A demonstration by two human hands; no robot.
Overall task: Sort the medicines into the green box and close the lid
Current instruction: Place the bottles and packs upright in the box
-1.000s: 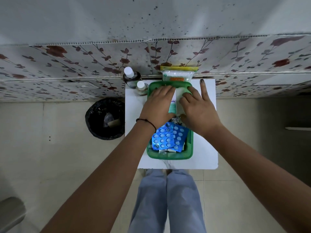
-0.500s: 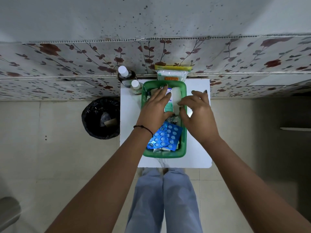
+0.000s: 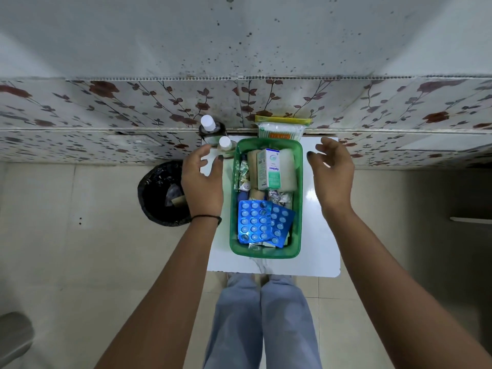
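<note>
The green box (image 3: 298,198) stands lidless on a small white table (image 3: 319,235). Inside lie blue blister packs (image 3: 262,223), a white and green Optibex carton (image 3: 269,169), a white roll (image 3: 288,169), foil strips and other packets. My left hand (image 3: 203,179) hovers left of the box with its fingers apart, just below a small white-capped bottle (image 3: 225,146). On the other side, over the table's far corner, my right hand (image 3: 332,174) is spread and holds nothing. No lid is visible.
A larger dark bottle with a white cap (image 3: 210,129) stands at the table's back left. A bag of cotton buds (image 3: 281,130) leans on the floral wall behind the box. A black-lined bin (image 3: 162,193) sits on the floor to the left. My knees (image 3: 262,315) are below the table.
Both hands have lifted off the cartons inside the box and moved outward, the left one to the left by the bottles, the right one to the right. The carton now lies uncovered.
</note>
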